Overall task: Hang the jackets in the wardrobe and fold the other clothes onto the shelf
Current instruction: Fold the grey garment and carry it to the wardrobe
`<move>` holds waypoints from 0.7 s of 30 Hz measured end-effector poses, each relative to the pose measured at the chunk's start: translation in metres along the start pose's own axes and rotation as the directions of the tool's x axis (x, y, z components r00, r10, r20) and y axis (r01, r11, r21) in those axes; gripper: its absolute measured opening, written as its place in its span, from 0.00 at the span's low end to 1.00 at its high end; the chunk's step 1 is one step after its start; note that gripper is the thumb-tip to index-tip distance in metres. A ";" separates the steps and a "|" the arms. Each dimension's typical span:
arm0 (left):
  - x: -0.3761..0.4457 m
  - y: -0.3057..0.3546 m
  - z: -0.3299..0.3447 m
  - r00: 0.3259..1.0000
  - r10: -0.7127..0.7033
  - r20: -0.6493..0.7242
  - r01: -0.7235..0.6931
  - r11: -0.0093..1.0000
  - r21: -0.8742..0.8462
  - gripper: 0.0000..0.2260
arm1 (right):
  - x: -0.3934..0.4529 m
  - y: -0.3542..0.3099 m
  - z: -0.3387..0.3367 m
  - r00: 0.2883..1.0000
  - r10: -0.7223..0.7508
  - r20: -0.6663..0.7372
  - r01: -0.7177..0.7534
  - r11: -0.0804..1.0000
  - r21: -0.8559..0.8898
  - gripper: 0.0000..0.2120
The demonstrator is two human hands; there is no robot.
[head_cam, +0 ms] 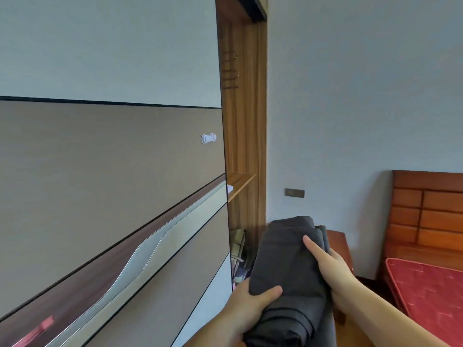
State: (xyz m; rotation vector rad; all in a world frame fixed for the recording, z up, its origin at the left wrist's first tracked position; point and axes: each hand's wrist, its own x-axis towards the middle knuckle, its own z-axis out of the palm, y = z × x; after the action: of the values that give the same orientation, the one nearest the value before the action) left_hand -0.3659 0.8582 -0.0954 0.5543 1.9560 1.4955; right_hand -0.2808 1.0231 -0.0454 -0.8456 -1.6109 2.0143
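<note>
folded dark garment (290,266) done & gripped by both hands, left hand (253,305) + right hand (333,266) curled round its sides; shelving left, prob. onto wardrobe shelf (240,182) above-left of hands.

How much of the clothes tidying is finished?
Done: the dark grey garment is already folded into a bundle. In hand: the left hand and right hand grip it beside the wardrobe. Left: it is not yet on the wooden shelf. No hung jackets are in view, so that part cannot be judged.
</note>
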 end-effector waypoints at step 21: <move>0.496 0.115 -0.001 0.946 0.040 0.322 0.055 0.958 -0.281 0.17 | 0.470 -0.104 -0.011 0.997 -0.040 -0.073 0.042 0.999 0.022 0.20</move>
State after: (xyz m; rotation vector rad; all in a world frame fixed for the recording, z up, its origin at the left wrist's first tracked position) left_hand -0.7314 1.2124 -0.0906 0.6180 1.4577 1.5378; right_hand -0.6186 1.3664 -0.0383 -0.8601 -1.5495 1.9484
